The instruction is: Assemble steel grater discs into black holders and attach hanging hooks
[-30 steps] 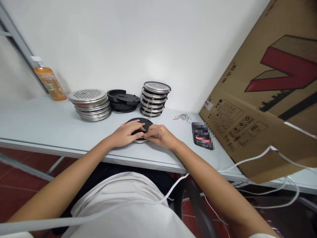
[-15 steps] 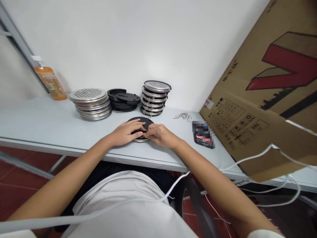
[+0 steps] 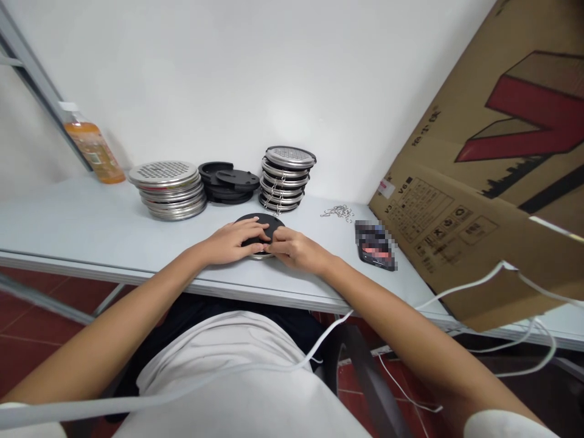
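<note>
A round black disc [image 3: 274, 222] with a silver metal rim under it lies flat near the table's front edge. My left hand [image 3: 230, 243] rests on its left side, fingers stretched over the black surface and thumb along the near part. At the near right edge of the disc, my right hand [image 3: 295, 249] is closed in a pinch, its fingertips meeting my left thumb. Whatever sits between those fingertips is too small and covered to make out. Both hands hide much of the disc.
Behind stand a stack of perforated metal discs [image 3: 166, 173], black plastic rings [image 3: 237, 180] and a stack of assembled discs [image 3: 288, 159] with wire clips hanging. Small wire clips [image 3: 338, 212], a phone [image 3: 378, 250], a large carton [image 3: 456, 213], an orange bottle [image 3: 95, 152] and a white cable [image 3: 314, 350] surround them.
The right fingers have curled a little tighter at the disc's near edge. My left hand stays almost where it was, and the view has shifted slightly.
</note>
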A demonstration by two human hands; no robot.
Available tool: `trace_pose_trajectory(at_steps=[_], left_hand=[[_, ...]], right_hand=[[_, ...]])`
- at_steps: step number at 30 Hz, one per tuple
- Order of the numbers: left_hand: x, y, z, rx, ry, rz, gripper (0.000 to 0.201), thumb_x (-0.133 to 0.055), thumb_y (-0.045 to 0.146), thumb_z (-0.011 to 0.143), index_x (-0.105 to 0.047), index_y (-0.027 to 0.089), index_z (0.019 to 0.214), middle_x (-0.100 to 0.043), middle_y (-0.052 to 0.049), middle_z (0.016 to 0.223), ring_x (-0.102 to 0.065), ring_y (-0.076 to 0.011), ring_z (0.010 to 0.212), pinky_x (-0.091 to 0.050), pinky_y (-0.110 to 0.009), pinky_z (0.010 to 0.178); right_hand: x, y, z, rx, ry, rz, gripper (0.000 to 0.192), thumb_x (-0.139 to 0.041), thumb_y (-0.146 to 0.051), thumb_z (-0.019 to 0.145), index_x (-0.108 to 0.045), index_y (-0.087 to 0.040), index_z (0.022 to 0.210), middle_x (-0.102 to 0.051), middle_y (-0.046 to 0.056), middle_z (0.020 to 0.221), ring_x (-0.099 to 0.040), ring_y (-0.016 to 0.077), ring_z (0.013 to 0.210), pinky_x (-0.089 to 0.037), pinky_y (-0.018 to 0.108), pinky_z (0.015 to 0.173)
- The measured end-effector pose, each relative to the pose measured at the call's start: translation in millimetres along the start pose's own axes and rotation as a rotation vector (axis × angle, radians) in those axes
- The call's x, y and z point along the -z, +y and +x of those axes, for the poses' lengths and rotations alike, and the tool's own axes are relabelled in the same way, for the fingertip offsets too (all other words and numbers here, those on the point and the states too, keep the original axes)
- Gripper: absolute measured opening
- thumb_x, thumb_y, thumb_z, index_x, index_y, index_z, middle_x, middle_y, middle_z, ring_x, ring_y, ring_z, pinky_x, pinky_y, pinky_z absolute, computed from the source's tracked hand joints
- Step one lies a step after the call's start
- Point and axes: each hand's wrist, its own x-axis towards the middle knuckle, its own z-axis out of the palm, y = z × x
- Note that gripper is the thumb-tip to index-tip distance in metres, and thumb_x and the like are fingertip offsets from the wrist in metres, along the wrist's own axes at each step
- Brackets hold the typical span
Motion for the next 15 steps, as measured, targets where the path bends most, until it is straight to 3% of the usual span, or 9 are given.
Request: trace_pose_trajectory(at_steps=[5,10,15], left_hand=[[2.4,2.2,3.9,-0.017,-0.012,0.014,0.038,-0.048,0.057,0.098,-0.065,0.028,0.117,-0.051,-0.003,0.152,-0.039,-0.0312,0.145,-0.034,-0.049,0.117],[2.4,9.8,8.4,-0.019,0.049,0.022,0.032,-0.051,0.053,0.097,-0.066,0.027,0.107,-0.060,-0.005,0.137,-0.052,-0.0289,0.130,-0.041,-0.047,0.110],[-3.3,7.3,7.9,-0.006,0.097,-0.018,0.033,-0.055,0.056,0.094,-0.067,0.028,0.105,-0.060,-0.004,0.139,-0.049,-0.0295,0.134,-0.037,-0.049,0.114]], right_hand=[[-0.1,2.7,-3.9,0.048,0.008,-0.038,0.024,-0.048,-0.017,0.101,-0.070,-0.014,0.091,-0.053,0.004,0.076,-0.048,0.0157,0.073,-0.044,0.028,0.069],[0.8,6.4,-11.6,0.045,0.033,-0.074,0.024,-0.050,-0.017,0.101,-0.069,-0.015,0.086,-0.051,0.003,0.074,-0.047,0.0154,0.071,-0.043,0.028,0.068],[-0.5,8.1,-16.6,0.043,0.080,-0.109,0.020,-0.052,-0.019,0.100,-0.068,-0.016,0.088,-0.053,0.003,0.073,-0.047,0.0152,0.070,-0.044,0.028,0.066]])
